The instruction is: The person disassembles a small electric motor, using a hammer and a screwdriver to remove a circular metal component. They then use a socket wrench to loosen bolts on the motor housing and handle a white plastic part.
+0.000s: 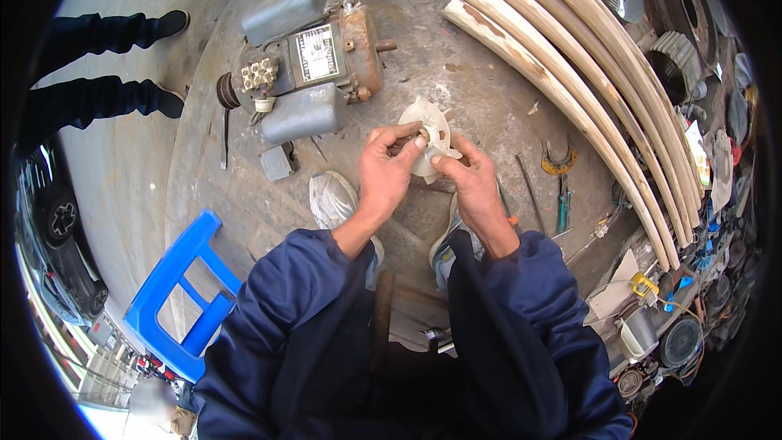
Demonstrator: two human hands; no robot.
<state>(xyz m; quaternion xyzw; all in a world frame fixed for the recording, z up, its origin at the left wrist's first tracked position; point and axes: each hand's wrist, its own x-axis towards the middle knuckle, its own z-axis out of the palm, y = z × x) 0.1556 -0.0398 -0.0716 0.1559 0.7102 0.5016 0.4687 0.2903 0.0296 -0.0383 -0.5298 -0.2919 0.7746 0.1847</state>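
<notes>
A whitish plastic fan wheel (438,121) with short blades is held up in front of me, above the floor between my shoes. My left hand (386,171) is closed at its hub, thumb and forefinger pinching near a small brownish piece (424,134) whose kind I cannot make out. With thumb and fingers, my right hand (474,186) grips the lower right rim of the wheel. Beyond my left hand lies an electric motor (352,53) with a rusty end, a bare shaft and two grey capacitor covers (303,114).
Several long wooden poles (562,73) lie at the right. Near my right hand are pliers (563,205), a metal rod (531,191) and a yellow-orange horseshoe-shaped tool (559,165). A blue stool (175,293) stands at the left. Another person's legs (106,98) show at the far left.
</notes>
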